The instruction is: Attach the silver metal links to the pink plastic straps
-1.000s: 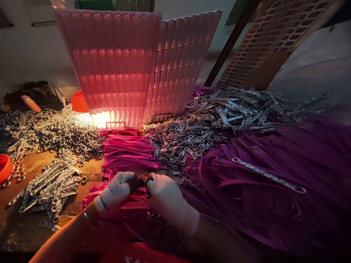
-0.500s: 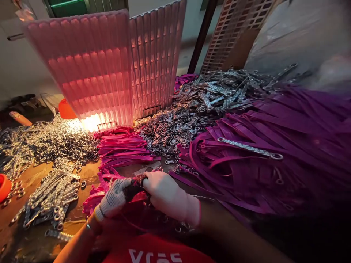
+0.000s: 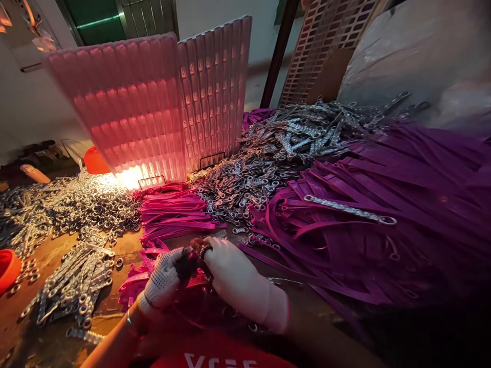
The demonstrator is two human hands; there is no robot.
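Left hand (image 3: 164, 278) and right hand (image 3: 232, 276), gloved, pinch one pink strap (image 3: 169, 281) together. Strap stack (image 3: 172, 214) lies just beyond. Keep fingertip grip tight and strap flat.

Gloved hands (image 3: 199, 271) over pink straps (image 3: 172, 214)

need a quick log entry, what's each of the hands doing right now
Left hand: closed, pinching a pink strap at the fingertips.
Right hand: closed on the same strap end; what else it grips cannot be told.
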